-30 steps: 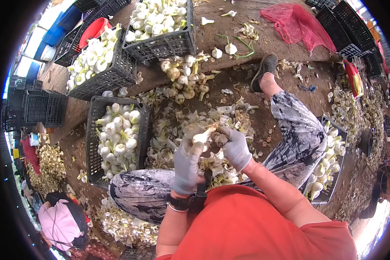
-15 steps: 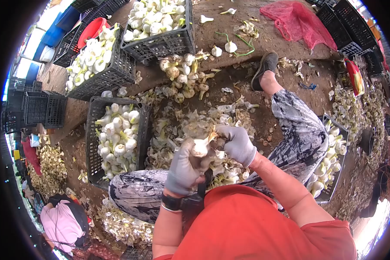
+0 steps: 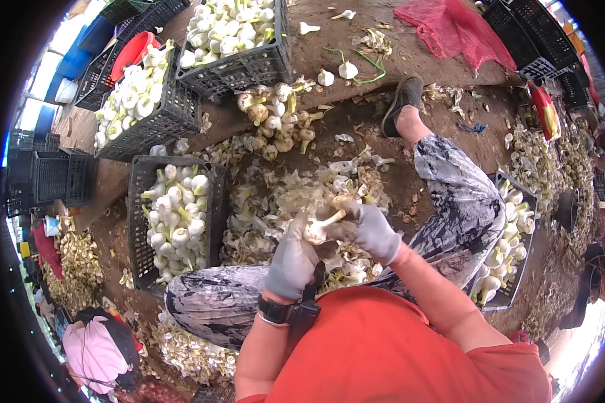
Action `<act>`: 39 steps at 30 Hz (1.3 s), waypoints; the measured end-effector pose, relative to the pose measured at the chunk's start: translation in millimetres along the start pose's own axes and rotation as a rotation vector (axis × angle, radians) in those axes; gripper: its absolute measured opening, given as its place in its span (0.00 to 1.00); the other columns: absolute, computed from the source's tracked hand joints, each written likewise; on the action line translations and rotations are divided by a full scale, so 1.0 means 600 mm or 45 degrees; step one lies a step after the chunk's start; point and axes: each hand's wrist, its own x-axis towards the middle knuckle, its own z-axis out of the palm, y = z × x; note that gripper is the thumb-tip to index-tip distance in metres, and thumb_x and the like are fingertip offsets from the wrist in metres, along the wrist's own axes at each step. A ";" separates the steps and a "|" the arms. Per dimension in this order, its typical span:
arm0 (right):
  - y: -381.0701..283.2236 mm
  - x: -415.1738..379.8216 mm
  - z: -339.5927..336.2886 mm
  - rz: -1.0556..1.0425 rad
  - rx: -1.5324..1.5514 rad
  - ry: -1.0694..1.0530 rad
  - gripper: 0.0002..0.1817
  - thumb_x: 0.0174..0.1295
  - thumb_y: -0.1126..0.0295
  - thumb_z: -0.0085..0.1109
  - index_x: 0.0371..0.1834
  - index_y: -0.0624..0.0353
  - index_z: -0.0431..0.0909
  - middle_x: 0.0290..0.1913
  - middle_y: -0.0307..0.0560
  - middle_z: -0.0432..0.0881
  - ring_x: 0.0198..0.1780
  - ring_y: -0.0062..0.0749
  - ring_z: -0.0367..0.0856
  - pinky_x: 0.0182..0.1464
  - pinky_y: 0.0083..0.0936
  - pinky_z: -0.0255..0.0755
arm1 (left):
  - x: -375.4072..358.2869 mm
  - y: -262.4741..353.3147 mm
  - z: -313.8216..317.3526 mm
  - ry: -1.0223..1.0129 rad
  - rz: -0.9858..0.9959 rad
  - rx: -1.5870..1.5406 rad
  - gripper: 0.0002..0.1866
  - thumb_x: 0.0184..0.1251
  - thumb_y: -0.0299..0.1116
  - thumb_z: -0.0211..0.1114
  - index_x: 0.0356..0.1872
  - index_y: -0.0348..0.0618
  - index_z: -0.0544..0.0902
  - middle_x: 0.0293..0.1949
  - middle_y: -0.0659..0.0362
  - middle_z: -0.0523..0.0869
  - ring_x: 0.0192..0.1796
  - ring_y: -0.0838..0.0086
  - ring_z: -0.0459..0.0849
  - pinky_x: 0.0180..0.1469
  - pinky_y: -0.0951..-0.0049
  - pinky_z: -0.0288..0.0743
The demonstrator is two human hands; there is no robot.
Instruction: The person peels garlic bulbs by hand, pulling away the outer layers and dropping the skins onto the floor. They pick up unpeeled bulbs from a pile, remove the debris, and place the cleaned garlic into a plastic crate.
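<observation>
Above the heap of peelings point(image 3: 296, 201) between the knees, a garlic bulb point(image 3: 314, 232) is cupped in the closed left hand point(image 3: 290, 258) while its stalk point(image 3: 334, 217) is pinched by the right hand point(image 3: 372, 228), so the bulb could be dropped if pulled too sharply.

Bright, even daylight fills the scene, and colours read strongly. The light looks strongest at the rim around nine to ten o'clock and again near four o'clock, where patches blow out to white. Shadows on the ground are soft and short. A heavy fisheye bends everything outward; a black ring frames the circle. The centre is fairly sharp, while the edges smear and compress.
</observation>
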 end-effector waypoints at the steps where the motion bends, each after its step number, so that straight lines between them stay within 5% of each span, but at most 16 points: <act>1: 0.004 0.004 -0.006 0.054 0.005 0.050 0.16 0.61 0.74 0.66 0.51 0.68 0.77 0.39 0.39 0.82 0.36 0.16 0.78 0.40 0.15 0.73 | 0.009 -0.016 -0.015 0.023 0.108 -0.013 0.19 0.79 0.43 0.46 0.56 0.39 0.73 0.43 0.57 0.83 0.38 0.73 0.82 0.46 0.71 0.79; 4: 0.015 0.010 -0.009 0.076 0.180 0.145 0.12 0.61 0.73 0.66 0.44 0.68 0.79 0.31 0.38 0.81 0.30 0.18 0.77 0.34 0.18 0.71 | 0.018 -0.032 -0.019 0.290 0.497 0.167 0.11 0.75 0.38 0.55 0.44 0.41 0.77 0.35 0.63 0.80 0.35 0.79 0.78 0.40 0.76 0.76; 6: 0.028 0.017 -0.016 0.047 0.344 0.201 0.10 0.61 0.73 0.66 0.41 0.67 0.80 0.27 0.37 0.80 0.28 0.19 0.76 0.31 0.19 0.70 | -0.012 -0.013 -0.018 0.470 0.716 0.889 0.12 0.73 0.39 0.60 0.38 0.40 0.79 0.31 0.66 0.75 0.31 0.84 0.73 0.33 0.82 0.70; 8: 0.046 0.031 -0.033 0.131 0.640 0.468 0.08 0.62 0.72 0.65 0.39 0.66 0.80 0.26 0.38 0.80 0.26 0.23 0.76 0.28 0.21 0.69 | -0.043 0.002 0.003 0.556 0.558 0.821 0.15 0.72 0.43 0.62 0.39 0.39 0.80 0.29 0.67 0.72 0.30 0.86 0.69 0.31 0.86 0.65; 9: 0.046 0.034 -0.037 0.132 0.639 0.477 0.08 0.62 0.72 0.65 0.39 0.66 0.80 0.26 0.38 0.80 0.26 0.23 0.76 0.28 0.21 0.69 | -0.057 -0.001 0.003 0.463 0.564 0.840 0.16 0.72 0.42 0.60 0.42 0.36 0.80 0.31 0.64 0.75 0.31 0.83 0.70 0.34 0.80 0.67; 10: 0.043 0.040 -0.040 0.153 0.705 0.520 0.10 0.64 0.69 0.63 0.42 0.65 0.79 0.30 0.41 0.82 0.29 0.27 0.80 0.30 0.23 0.72 | -0.068 -0.003 0.000 0.376 0.573 0.854 0.17 0.73 0.40 0.58 0.45 0.32 0.79 0.33 0.62 0.79 0.32 0.80 0.72 0.36 0.73 0.69; 12: 0.044 0.048 -0.040 0.195 0.844 0.599 0.14 0.69 0.64 0.58 0.48 0.64 0.77 0.39 0.48 0.85 0.36 0.34 0.86 0.33 0.26 0.78 | -0.077 0.007 -0.022 0.429 0.490 0.871 0.19 0.73 0.42 0.59 0.47 0.33 0.79 0.37 0.61 0.81 0.36 0.81 0.76 0.41 0.76 0.72; 14: 0.049 0.041 -0.058 0.298 0.851 0.585 0.14 0.72 0.63 0.53 0.50 0.62 0.78 0.44 0.49 0.86 0.43 0.36 0.87 0.35 0.28 0.81 | -0.067 0.020 -0.046 0.680 0.742 0.640 0.20 0.73 0.43 0.59 0.51 0.34 0.78 0.41 0.59 0.84 0.40 0.79 0.80 0.46 0.76 0.74; 18: 0.065 0.043 -0.056 0.353 1.043 0.387 0.16 0.73 0.58 0.51 0.50 0.60 0.78 0.48 0.49 0.84 0.47 0.35 0.85 0.39 0.30 0.80 | -0.036 0.023 -0.064 0.479 0.666 1.269 0.22 0.69 0.47 0.63 0.52 0.38 0.78 0.41 0.54 0.84 0.43 0.71 0.82 0.47 0.69 0.77; 21: 0.057 0.037 -0.024 0.004 0.576 0.173 0.16 0.67 0.61 0.61 0.47 0.65 0.79 0.44 0.48 0.84 0.42 0.32 0.85 0.39 0.29 0.80 | -0.021 0.019 -0.034 0.328 0.347 1.461 0.23 0.66 0.45 0.64 0.56 0.40 0.78 0.45 0.51 0.84 0.44 0.64 0.83 0.50 0.66 0.76; 25: 0.030 0.071 -0.043 0.074 0.157 0.518 0.12 0.64 0.72 0.64 0.49 0.65 0.81 0.34 0.40 0.86 0.29 0.19 0.79 0.32 0.16 0.72 | 0.029 -0.001 -0.058 0.229 0.003 1.519 0.25 0.63 0.42 0.65 0.60 0.43 0.77 0.50 0.45 0.83 0.50 0.55 0.83 0.52 0.65 0.76; 28: -0.011 0.151 -0.101 -0.103 -0.038 0.651 0.08 0.64 0.79 0.59 0.44 0.66 0.84 0.35 0.40 0.86 0.32 0.16 0.78 0.35 0.15 0.72 | 0.058 -0.033 -0.099 0.375 0.408 1.593 0.24 0.64 0.40 0.64 0.60 0.44 0.77 0.52 0.46 0.83 0.53 0.54 0.82 0.55 0.64 0.75; 31: -0.036 0.267 -0.175 -0.374 -0.402 0.779 0.09 0.61 0.82 0.54 0.40 0.67 0.83 0.31 0.35 0.83 0.33 0.13 0.76 0.36 0.15 0.72 | 0.072 -0.031 -0.114 0.400 0.307 1.397 0.24 0.66 0.37 0.64 0.61 0.41 0.76 0.54 0.48 0.83 0.58 0.59 0.81 0.59 0.66 0.71; 32: -0.058 0.301 -0.191 -0.433 -0.597 0.810 0.08 0.59 0.79 0.56 0.38 0.64 0.84 0.30 0.41 0.85 0.32 0.18 0.79 0.35 0.18 0.73 | 0.077 -0.028 -0.113 0.423 0.260 1.337 0.24 0.66 0.37 0.64 0.61 0.41 0.76 0.55 0.48 0.83 0.59 0.60 0.80 0.60 0.66 0.71; 34: -0.083 0.384 -0.239 -0.637 -1.483 1.104 0.10 0.56 0.67 0.58 0.39 0.54 0.84 0.36 0.56 0.84 0.39 0.49 0.84 0.41 0.39 0.76 | 0.094 -0.028 -0.111 0.503 0.183 1.341 0.24 0.67 0.37 0.64 0.61 0.40 0.76 0.55 0.49 0.83 0.59 0.61 0.80 0.62 0.67 0.70; 39: -0.159 0.546 -0.281 -0.691 -1.990 0.915 0.09 0.57 0.67 0.56 0.38 0.49 0.84 0.38 0.49 0.83 0.45 0.48 0.81 0.49 0.43 0.73 | 0.136 -0.035 -0.127 0.433 0.187 1.223 0.25 0.66 0.38 0.65 0.60 0.36 0.76 0.55 0.47 0.82 0.59 0.62 0.80 0.63 0.68 0.69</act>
